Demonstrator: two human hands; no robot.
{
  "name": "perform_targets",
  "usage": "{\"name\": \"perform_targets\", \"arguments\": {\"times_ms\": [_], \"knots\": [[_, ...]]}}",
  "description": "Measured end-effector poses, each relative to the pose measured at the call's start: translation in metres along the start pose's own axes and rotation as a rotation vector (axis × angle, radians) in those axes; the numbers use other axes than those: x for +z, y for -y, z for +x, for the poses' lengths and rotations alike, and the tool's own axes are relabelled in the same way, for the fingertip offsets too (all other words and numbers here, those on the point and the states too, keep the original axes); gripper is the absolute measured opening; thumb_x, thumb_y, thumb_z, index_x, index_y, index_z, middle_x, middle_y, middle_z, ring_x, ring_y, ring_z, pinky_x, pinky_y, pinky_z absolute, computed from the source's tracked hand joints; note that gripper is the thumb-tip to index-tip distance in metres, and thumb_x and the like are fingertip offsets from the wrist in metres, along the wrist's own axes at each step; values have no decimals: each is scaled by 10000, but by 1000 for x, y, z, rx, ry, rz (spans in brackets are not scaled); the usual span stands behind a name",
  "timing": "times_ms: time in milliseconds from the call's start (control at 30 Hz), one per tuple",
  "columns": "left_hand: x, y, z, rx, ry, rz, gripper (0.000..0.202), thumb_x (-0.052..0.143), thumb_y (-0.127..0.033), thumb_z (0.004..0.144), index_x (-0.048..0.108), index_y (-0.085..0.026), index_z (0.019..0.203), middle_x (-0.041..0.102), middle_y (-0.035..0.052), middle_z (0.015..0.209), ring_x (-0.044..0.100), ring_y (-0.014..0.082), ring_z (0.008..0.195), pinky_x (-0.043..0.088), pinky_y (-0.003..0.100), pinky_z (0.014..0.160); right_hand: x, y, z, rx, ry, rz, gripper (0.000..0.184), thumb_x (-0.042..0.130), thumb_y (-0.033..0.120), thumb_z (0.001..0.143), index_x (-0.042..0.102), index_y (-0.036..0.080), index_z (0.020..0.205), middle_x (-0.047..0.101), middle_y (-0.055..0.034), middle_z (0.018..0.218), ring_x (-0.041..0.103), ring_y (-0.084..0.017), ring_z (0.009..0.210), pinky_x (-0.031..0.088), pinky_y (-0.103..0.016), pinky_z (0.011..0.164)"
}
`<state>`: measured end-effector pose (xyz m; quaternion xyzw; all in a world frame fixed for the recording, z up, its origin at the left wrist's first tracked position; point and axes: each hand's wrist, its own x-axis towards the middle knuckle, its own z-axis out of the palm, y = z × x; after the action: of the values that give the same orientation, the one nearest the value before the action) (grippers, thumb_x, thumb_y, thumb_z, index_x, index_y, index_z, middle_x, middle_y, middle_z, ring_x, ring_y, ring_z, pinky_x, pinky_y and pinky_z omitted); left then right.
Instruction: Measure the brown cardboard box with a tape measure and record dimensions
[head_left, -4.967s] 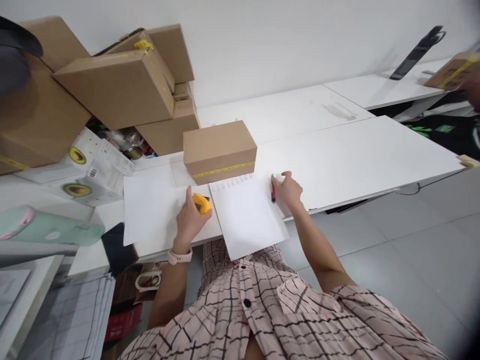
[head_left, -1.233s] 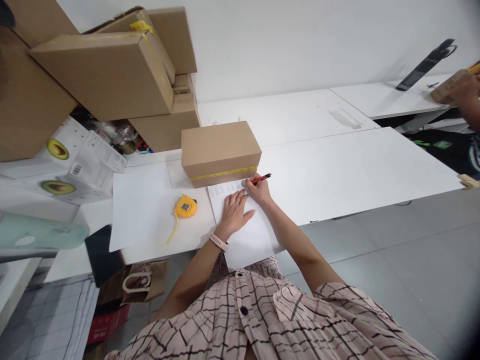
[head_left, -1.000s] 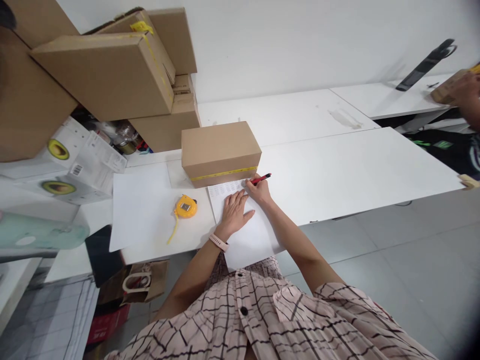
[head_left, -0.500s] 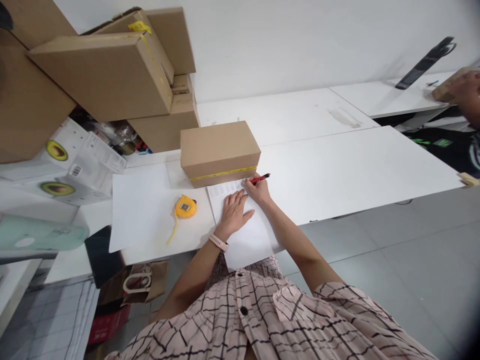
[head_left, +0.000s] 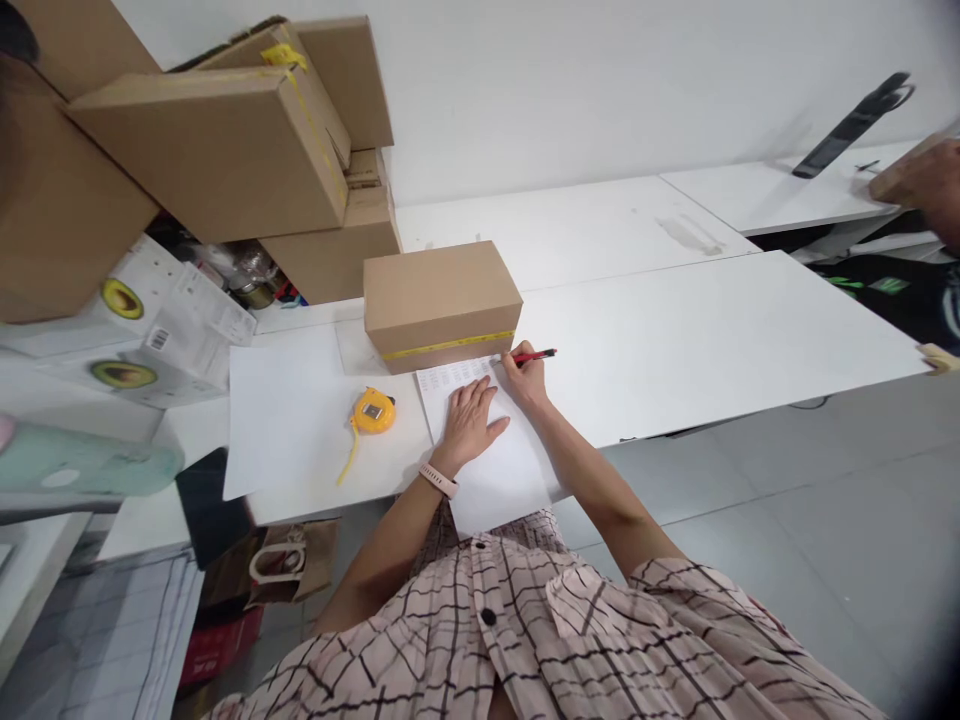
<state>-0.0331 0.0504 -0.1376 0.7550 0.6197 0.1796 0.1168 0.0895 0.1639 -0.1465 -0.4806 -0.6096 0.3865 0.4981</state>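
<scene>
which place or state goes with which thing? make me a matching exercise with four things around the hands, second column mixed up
Things
1. red pen
2. tape measure
3. left hand
4. low cardboard box

Places and states
A. just beyond the far edge of the marked sheet of paper
B. gripped in the fingers of the right hand
C. yellow, with some of its blade pulled out
D. spread flat on the paper

Right pairs: 1-B, 2-C, 3-D, 4-A
</scene>
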Motion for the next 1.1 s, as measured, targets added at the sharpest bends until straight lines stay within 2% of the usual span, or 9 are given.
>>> {"name": "perform_targets", "arguments": {"times_ms": [100,167,300,433,533,667,833,933,1100], "knots": [[-14,10,-16,15,-58,-110,426,629,-355,936,581,-193,1327,505,139,1544,443,300,1431,347,489,1179,-29,2,-12,-140,-7,-131,181,523,395,931,562,225,884,575,-14,843,533,-162,755,433,-300,706],[-30,24,-38,-11,-224,-139,359,604,-346,947,599,-210,1279,547,129,1498,465,288,1403,357,482,1175,-55,-2,-21,-261,-7,-314,175,484,316,953,620,220,1005,591,-69,1010,572,-191,888,452,-326,791],[-65,66,-91,-312,-566,-2,374,624,-364,912,591,-192,1242,550,172,1454,430,352,1401,311,549,1181,-102,-21,-28,-280,64,-751,332,461,125,866,663,198,1120,577,-124,1070,537,-255,988,439,-352,799],[-83,97,-114,-520,-426,14,644,710,-425,821,507,-154,1368,545,212,1442,463,413,1348,385,569,1108,-115,-28,-26,-207,97,-942,471,377,35,861,686,182,1185,623,-149,1061,518,-280,979,433,-376,822],[-87,104,-108,-557,-327,-36,702,740,-420,787,509,-144,1389,601,218,1375,526,423,1279,421,563,1062,-109,-16,-27,-214,40,-904,479,365,48,883,684,185,1213,646,-155,1070,534,-288,997,443,-382,816],[-96,96,-91,-620,-408,-309,512,757,-399,749,643,-184,1200,708,156,1161,640,356,1110,480,488,970,-86,19,-39,-261,23,-641,366,403,165,937,711,186,1133,673,-151,1036,587,-278,980,478,-407,834],[-113,58,-78,-397,-326,-1047,442,596,-531,851,676,-168,1091,747,94,993,687,249,904,505,342,763,-33,71,-59,59,401,81,305,528,407,964,714,206,1099,731,-102,1003,675,-219,915,551,-415,879],[-121,36,-70,-332,-285,-1107,426,645,-511,819,679,-173,1075,751,83,1009,695,243,897,487,317,738,-6,93,-63,275,600,422,417,599,542,933,706,197,1142,740,-117,1124,694,-206,987,559,-414,950],[-130,32,-62,-344,-221,-1061,458,690,-523,794,664,-186,1104,744,83,1060,692,232,913,481,317,769,8,114,-54,385,673,490,400,712,522,878,700,191,1102,736,-107,1079,686,-182,932,581,-388,924]]}}
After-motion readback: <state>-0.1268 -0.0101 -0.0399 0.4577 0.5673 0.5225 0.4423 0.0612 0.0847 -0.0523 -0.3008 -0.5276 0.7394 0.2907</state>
